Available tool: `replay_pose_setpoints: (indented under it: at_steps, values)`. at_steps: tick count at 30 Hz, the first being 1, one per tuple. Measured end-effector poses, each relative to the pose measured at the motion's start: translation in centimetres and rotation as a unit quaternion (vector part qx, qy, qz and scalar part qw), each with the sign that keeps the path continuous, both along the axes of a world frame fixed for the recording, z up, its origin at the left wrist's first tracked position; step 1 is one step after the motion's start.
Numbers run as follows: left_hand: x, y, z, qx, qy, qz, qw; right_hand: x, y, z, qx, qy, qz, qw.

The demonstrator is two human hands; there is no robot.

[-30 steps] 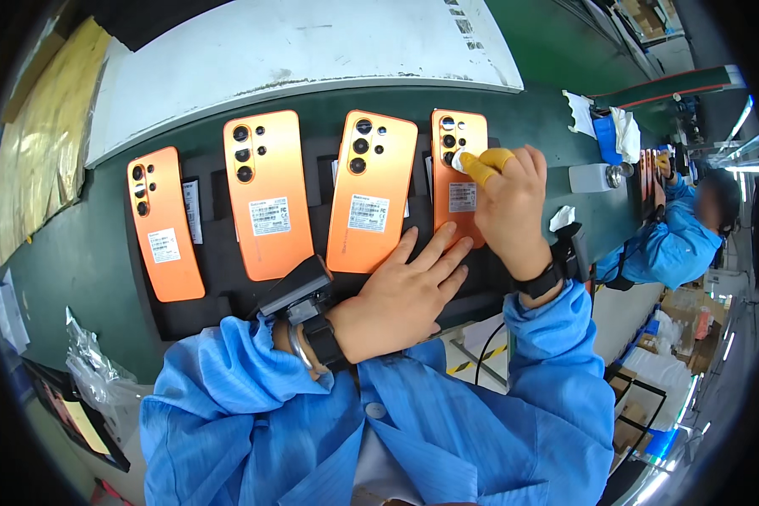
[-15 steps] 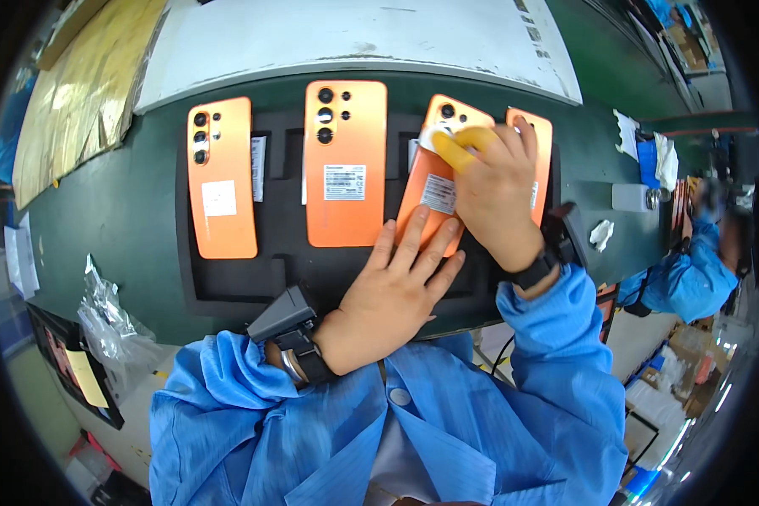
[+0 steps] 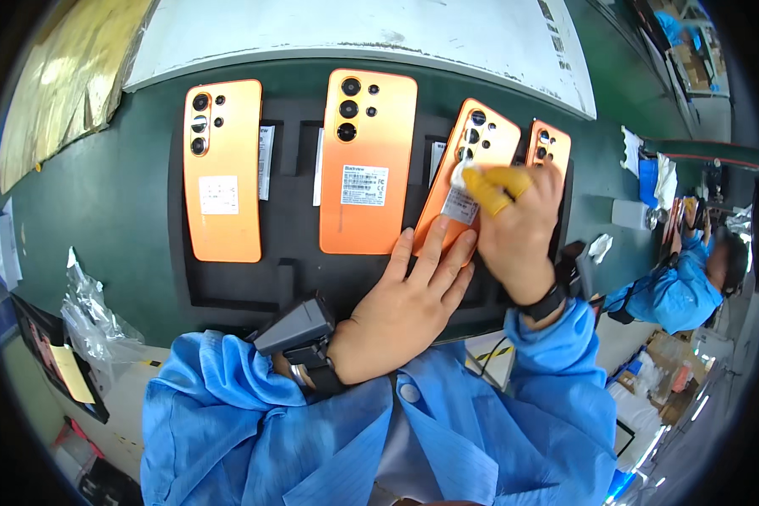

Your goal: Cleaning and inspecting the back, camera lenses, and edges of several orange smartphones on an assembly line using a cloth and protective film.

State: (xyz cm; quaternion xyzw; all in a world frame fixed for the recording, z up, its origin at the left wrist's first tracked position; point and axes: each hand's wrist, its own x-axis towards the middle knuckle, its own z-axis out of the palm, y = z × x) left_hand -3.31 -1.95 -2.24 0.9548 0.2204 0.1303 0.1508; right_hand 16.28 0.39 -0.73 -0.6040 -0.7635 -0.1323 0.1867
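Four orange phones would be miscounted by hidden edges, so I name each: one phone (image 3: 223, 160) lies at the left and another phone (image 3: 368, 143) beside it, both back up with white labels. A third, tilted phone (image 3: 496, 139) lies under both my hands. My left hand (image 3: 401, 319) rests open, its spread fingertips on that phone's lower end. Pinched in my right hand (image 3: 521, 240) is a small white wipe (image 3: 461, 174), pressed on the phone's back between cameras and label. Yellow finger cots (image 3: 491, 191) cover two of its fingers. Partly hidden behind this hand is another phone (image 3: 551, 143).
The phones lie on a black tray (image 3: 228, 291) on a green table (image 3: 101, 194). A white board (image 3: 354, 34) borders the far side. To the right are a clear bottle (image 3: 629, 214) and crumpled tissue (image 3: 600, 247); a co-worker in blue (image 3: 679, 291) sits beyond. Plastic bags (image 3: 97, 312) hang at left.
My right hand has moved the wipe down the tilted phone, from beside the cameras toward the label. My left hand stays on its lower end. The whole view has shifted slightly.
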Motion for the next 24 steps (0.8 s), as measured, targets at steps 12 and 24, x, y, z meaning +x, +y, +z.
replay_pose_setpoints:
  at_steps: [12, 24]
  values:
    - [0.0, -0.2, -0.1, 0.003, -0.003, 0.0, 1.0, 0.1, 1.6, 0.2, 0.034, 0.021, 0.005, 0.999]
    - [0.1, -0.2, -0.1, 0.021, 0.002, 0.003, 1.0, -0.7, 2.0, 0.3, 0.018, 0.052, 0.041, 0.998]
